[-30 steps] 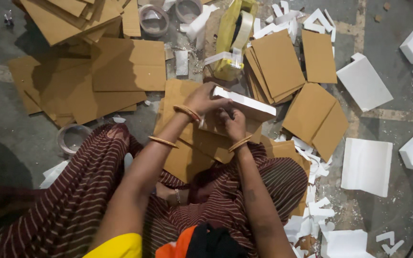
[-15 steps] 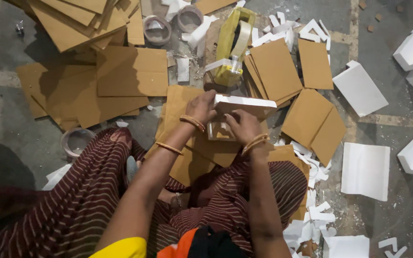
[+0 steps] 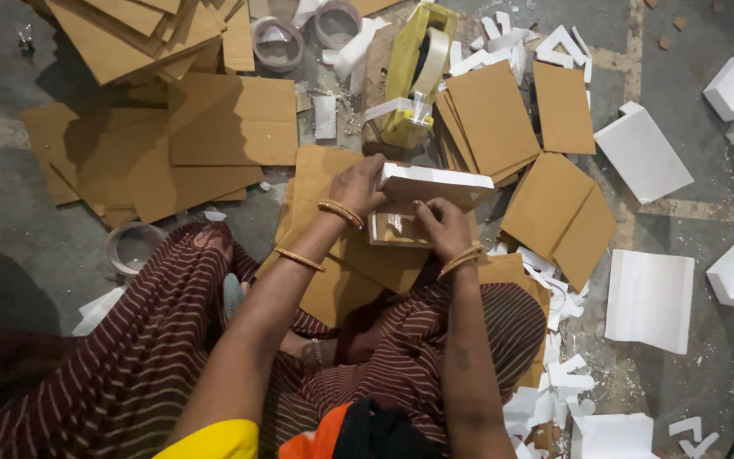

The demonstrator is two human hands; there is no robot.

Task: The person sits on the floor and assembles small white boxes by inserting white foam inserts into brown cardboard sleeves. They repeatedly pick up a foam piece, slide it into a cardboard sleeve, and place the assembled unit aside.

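Note:
I sit on the floor and hold a flat block [image 3: 435,191] of white foam faced with brown cardboard, in front of my knees. My left hand [image 3: 358,185] grips its left end, fingers wrapped over the white edge. My right hand [image 3: 440,228] presses on its near cardboard face, where a strip of clear tape shines. Below the block lies a spread of brown cardboard sheets [image 3: 358,263]. A yellow tape dispenser [image 3: 414,76] stands just beyond the block.
Stacks of cardboard panels [image 3: 490,119] lie to the right, loose sheets [image 3: 172,144] to the left. White foam slabs [image 3: 649,299] and scraps litter the right side. Tape rolls [image 3: 276,42] sit at the top, another roll [image 3: 129,248] by my left knee.
The block has tilted from slanting to nearly level and come closer to me. My right hand has slid from its underside onto the near cardboard face.

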